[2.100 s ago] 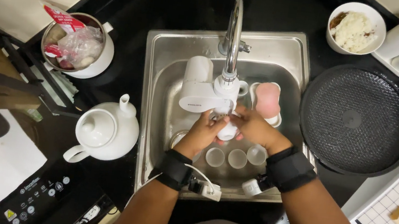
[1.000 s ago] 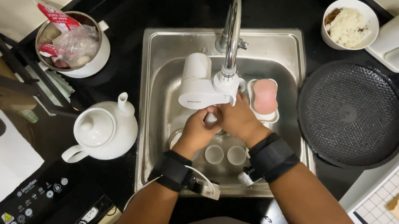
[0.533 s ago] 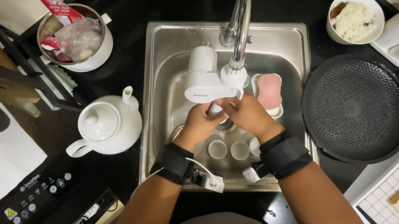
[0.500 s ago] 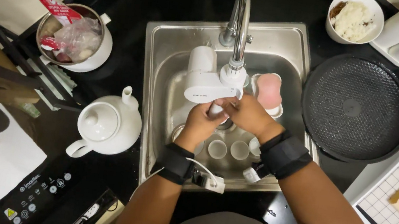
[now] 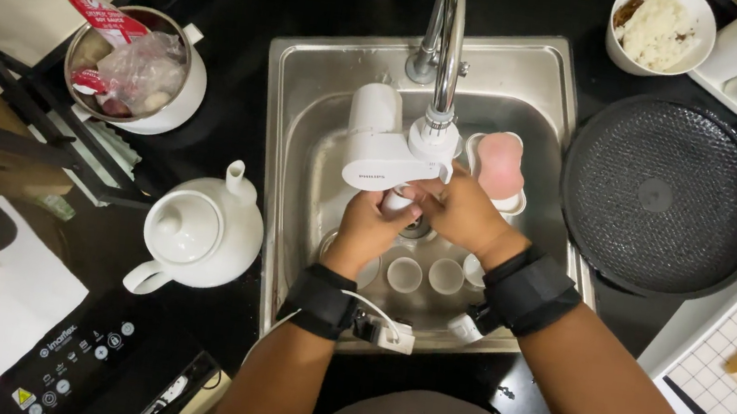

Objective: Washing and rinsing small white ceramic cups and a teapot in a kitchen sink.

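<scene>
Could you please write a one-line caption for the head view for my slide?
Both hands, left hand and right hand, hold a small white cup under the faucet filter over the steel sink.

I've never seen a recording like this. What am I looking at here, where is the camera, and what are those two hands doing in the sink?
No machine here: a person wears a camera on the head, so the one view looks straight down at their own arms. Both wrists carry black bands.

The hands meet under the tap of a steel sink, just below a white filter unit fixed to the spout. The left hand and right hand close together around a small white thing, probably a little cup; the fingers hide most of it. More small white cups sit in the sink bottom, and a pink sponge rests in a holder.

On the dark counter: a white teapot on the left, a pot holding plastic wrappers behind it, a black pan on the right, and a bowl of rice.
</scene>
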